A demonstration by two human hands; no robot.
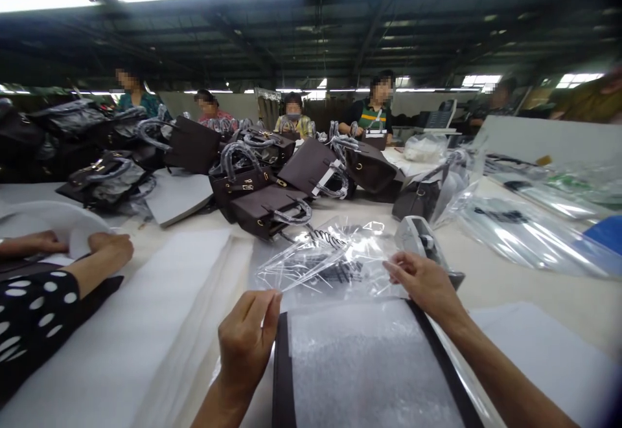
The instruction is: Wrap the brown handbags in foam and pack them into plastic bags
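My left hand [247,336] pinches the near left corner of a clear plastic bag [330,263] lying on the table. My right hand [424,283] grips the bag's right edge. The bag is spread flat between both hands, crinkled and shiny, with dark print showing through it. Just in front of me lies a dark brown bag panel [284,376] covered by a white foam sheet [364,363], its far edge touching the plastic.
A stack of white foam sheets [146,324] lies left. A co-worker's hands [104,247] and dotted sleeve [34,311] are at far left. Dark brown handbags [265,208] crowd the table's middle. A tape dispenser [422,237] stands behind my right hand. Plastic bags [525,234] lie right. Several people sit opposite.
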